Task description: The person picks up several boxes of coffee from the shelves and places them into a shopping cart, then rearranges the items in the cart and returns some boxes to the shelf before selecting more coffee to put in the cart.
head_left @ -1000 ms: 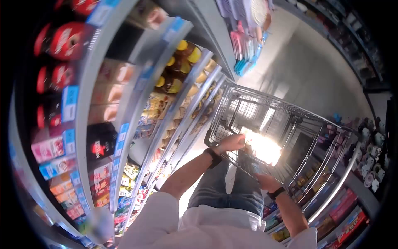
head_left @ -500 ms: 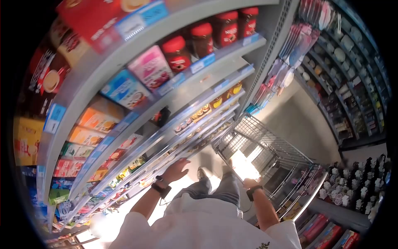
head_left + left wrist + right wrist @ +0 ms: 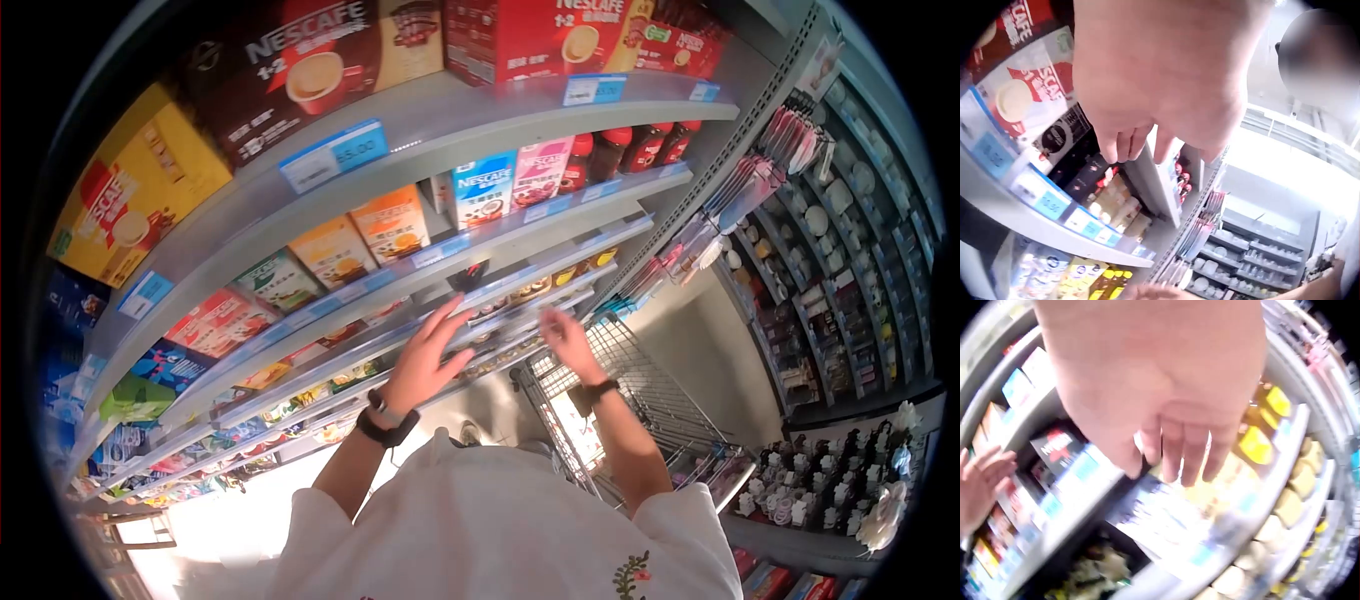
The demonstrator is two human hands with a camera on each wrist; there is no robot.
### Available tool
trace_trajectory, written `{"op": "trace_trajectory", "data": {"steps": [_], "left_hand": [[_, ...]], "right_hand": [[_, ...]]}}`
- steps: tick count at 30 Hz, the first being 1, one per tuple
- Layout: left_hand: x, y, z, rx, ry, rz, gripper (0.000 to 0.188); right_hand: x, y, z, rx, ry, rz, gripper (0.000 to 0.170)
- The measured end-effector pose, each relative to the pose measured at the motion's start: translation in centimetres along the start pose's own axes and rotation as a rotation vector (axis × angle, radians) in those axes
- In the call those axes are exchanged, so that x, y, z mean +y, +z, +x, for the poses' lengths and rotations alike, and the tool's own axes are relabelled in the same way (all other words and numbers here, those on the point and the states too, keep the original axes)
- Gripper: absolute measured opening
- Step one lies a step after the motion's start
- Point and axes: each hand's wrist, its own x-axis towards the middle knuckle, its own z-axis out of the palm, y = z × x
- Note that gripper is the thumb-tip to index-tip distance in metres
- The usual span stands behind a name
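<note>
My left hand (image 3: 425, 365) is held up before the shelves with fingers spread, holding nothing. Behind its fingertips are the lower shelves, with a dark box (image 3: 467, 276) close by. My right hand (image 3: 570, 345) hovers between the shelves and the shopping cart (image 3: 655, 385), its fingers loosely extended and nothing in them. In the right wrist view, yellow-lidded bottles (image 3: 1257, 445) and pale packs stand beyond its fingers. A blue coffee box (image 3: 483, 188), a pink coffee box (image 3: 541, 172) and red-lidded coffee jars (image 3: 612, 152) stand on the shelf above both hands.
Large red coffee boxes (image 3: 545, 42) and a yellow coffee box (image 3: 140, 190) fill the upper shelf. Price tags (image 3: 335, 155) line the shelf edges. Hanging goods (image 3: 745, 170) are at the shelf end, and a rack of hair accessories (image 3: 825, 480) is at right.
Both hands have left the cart, the left first, and risen toward the shelves. The view has turned from the cart to the coffee shelves.
</note>
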Motion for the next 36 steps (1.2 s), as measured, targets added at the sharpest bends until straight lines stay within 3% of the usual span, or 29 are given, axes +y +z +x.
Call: {"op": "trace_trajectory", "data": {"steps": [2, 4, 6, 8, 10, 12, 15, 18, 19, 24, 29, 31, 36], "left_hand": [[-0.1, 1.2, 1.2, 0.04, -0.018, -0.025, 0.059], [-0.6, 2.9, 2.0, 0.079, -0.025, -0.049, 0.061], [-1.4, 4.5, 2.6, 0.192, -0.152, 0.036, 0.067], [-2.0, 5.0, 3.6, 0.179, -0.181, -0.045, 0.08], [-3.2, 5.9, 4.4, 0.211, -0.178, -0.067, 0.085], [-3.9, 6.0, 5.1, 0.255, -0.158, -0.061, 0.086], [-4.2, 5.9, 5.9, 0.27, -0.231, -0.134, 0.082], [-5.9, 6.7, 6.7, 0.414, -0.237, -0.155, 0.073], [-6.5, 7.1, 7.0, 0.445, -0.328, -0.227, 0.067], [-6.9, 6.9, 8.6, 0.454, -0.348, -0.139, 0.051], [-8.2, 7.5, 9.6, 0.446, -0.42, -0.127, 0.044], [-8.5, 7.4, 9.9, 0.467, -0.402, -0.139, 0.043], [-8.8, 7.3, 10.1, 0.513, -0.324, -0.166, 0.041]], "right_hand": [[-7.8, 0.6, 4.2, 0.166, -0.313, 0.088, 0.05], [-11.8, 1.7, 7.2, 0.212, -0.401, 0.119, 0.062], [-13.1, 2.6, 9.7, 0.173, -0.412, 0.103, 0.06], [-13.2, 3.0, 11.0, 0.135, -0.428, 0.088, 0.059], [-12.9, 3.1, 12.4, -0.103, -0.235, 0.01, 0.054], [-13.1, 3.5, 12.4, -0.056, -0.268, 0.036, 0.048], [-11.9, 3.8, 13.5, 0.004, -0.297, -0.061, 0.043], [-12.3, 4.0, 13.5, -0.01, -0.324, 0.06, 0.041], [-12.7, 3.9, 13.3, -0.059, -0.276, 0.039, 0.04], [-11.2, 5.5, 14.3, -0.207, -0.205, 0.061, 0.032], [-11.2, 6.9, 14.6, -0.162, -0.231, 0.163, 0.034], [-11.2, 6.9, 14.7, -0.129, -0.229, 0.055, 0.034], [-10.1, 7.3, 15.6, -0.145, -0.266, 0.13, 0.034]]}}
